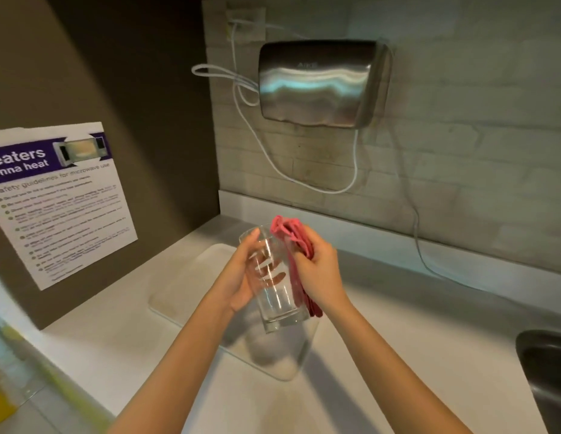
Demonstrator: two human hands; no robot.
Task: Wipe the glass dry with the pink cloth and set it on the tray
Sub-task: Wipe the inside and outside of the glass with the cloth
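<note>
The glass (274, 280) was a clear, straight-sided tumbler, held in the air above the tray (191, 277) with its mouth tipped away from the person and its thick base nearest the camera. The left hand (241, 277) cradled it from the left, thumb up near the rim and the fingers curled round the far side, showing through the wall; they were wrapped about the glass, not spread. The right hand (316, 267) pressed the pink cloth (296, 255) against the right flank of the glass, its fingers closed on the bunched folds, with a strip of cloth hanging down the side towards the base. By the look of it the wiping was under way and the setting down not yet begun. Such a glass would be rigid, brittle and probably slick where wet, with most of its weight in the base, so the mid-body grip seemed the sound one, and the rim the part to spare from knocks. The cloth was soft and limp and would follow the curve. The tray, pale and shallow, lay on the light counter (398, 339) directly beneath, bare as far as could be seen. A dark sink (545, 371) sat at the right edge, a steel hand dryer (320, 86) hung on the tiled wall, and a microwave notice (60, 202) was fixed to the left panel.
</note>
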